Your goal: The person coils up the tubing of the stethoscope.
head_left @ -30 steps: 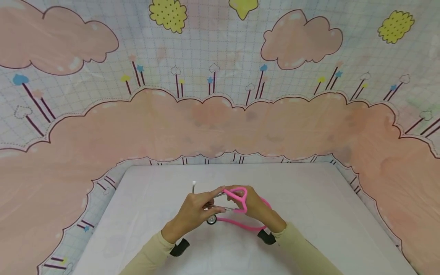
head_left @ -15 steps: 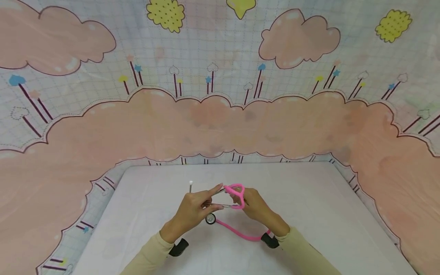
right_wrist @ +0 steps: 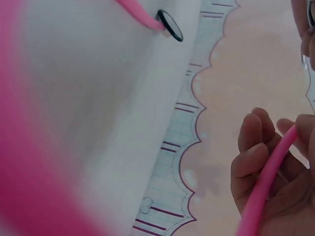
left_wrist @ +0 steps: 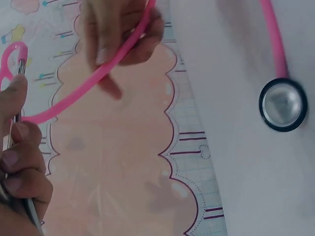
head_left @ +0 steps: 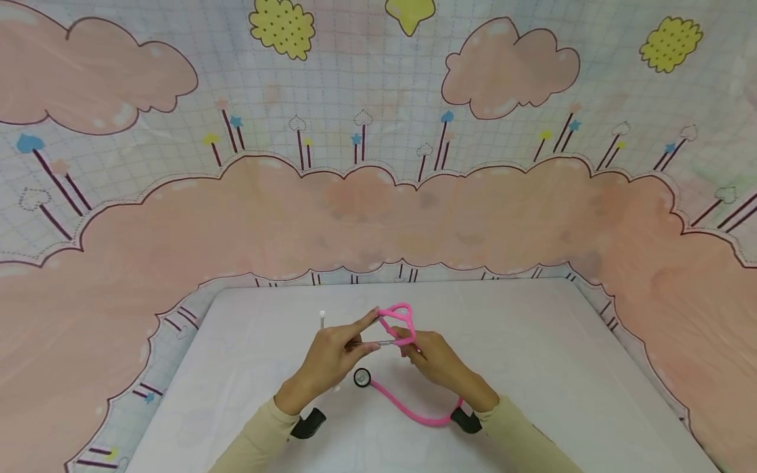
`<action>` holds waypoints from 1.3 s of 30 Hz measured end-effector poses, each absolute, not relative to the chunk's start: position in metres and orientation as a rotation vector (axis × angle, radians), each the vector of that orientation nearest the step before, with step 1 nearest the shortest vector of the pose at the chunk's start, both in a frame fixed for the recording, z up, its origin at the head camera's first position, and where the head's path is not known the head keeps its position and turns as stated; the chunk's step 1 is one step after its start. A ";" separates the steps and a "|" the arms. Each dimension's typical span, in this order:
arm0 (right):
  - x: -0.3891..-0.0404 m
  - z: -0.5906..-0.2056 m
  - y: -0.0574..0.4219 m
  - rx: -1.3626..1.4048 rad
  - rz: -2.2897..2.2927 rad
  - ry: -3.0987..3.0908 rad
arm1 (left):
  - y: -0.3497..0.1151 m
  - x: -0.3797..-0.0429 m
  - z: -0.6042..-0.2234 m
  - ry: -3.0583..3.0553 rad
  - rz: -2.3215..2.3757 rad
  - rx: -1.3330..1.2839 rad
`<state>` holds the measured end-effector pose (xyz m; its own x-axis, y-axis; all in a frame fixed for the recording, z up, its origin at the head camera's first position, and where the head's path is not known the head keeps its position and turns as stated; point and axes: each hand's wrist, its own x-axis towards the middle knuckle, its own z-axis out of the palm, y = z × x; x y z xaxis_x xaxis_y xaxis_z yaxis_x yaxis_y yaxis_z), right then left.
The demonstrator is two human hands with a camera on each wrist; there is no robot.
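A pink stethoscope is between both hands above the table. My left hand (head_left: 331,358) grips its metal ear tubes (head_left: 386,343), index finger and thumb extended toward the pink Y-shaped part (head_left: 408,315). One white ear tip (head_left: 322,315) sticks up behind that hand. My right hand (head_left: 440,358) holds the pink tubing (right_wrist: 268,172) just below the Y, with the tube running between thumb and fingers in the right wrist view. From there the tubing loops down past the right wrist to the round, black-rimmed chest piece (head_left: 362,377), which neither hand touches.
A white table (head_left: 532,341) lies beneath the hands. Behind it hangs a patterned cloth backdrop (head_left: 378,217) with clouds and stars. Black wrist-worn devices (head_left: 309,424) show under both wrists.
The Y-shaped part has risen and shifted slightly left. My right hand has moved a little lower, and the tubing loop near its wrist hangs lower. The chest piece has barely moved.
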<state>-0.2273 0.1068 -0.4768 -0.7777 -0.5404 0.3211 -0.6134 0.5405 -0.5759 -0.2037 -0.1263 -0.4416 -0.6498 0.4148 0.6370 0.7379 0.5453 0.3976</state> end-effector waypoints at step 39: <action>-0.186 -0.451 0.116 0.794 1.502 -2.804 | -0.147 -0.225 -0.444 -2.285 -0.616 -0.458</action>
